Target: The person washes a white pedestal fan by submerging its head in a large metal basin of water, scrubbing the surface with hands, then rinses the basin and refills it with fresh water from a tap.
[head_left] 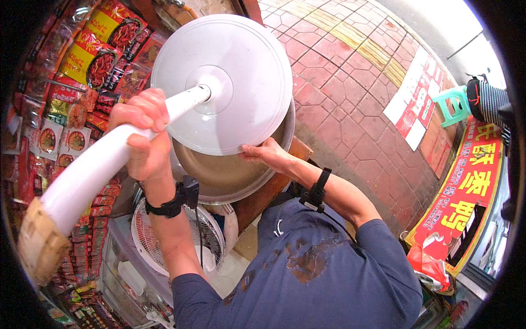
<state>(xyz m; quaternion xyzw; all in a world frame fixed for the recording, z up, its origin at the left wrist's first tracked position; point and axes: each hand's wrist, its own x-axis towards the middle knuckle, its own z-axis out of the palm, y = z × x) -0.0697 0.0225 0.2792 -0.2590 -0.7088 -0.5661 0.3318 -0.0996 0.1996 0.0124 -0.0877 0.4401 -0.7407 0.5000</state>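
A white fan stand, a round flat base with a thick pole, is held tilted over a wide metal basin. My left hand wraps round the pole, closed on it. Brown material covers the pole's end at the lower left. With thumb and fingers, my right hand pinches the near rim of the round base; some fingertips are hidden beneath. The base covers the far part of the basin. Black straps with small devices circle both my wrists.
Below my left forearm is a round wire fan guard. Racks of packaged food line the left. Red paving tiles spread ahead to the right. A green stool and a red-and-yellow sign stand at the right.
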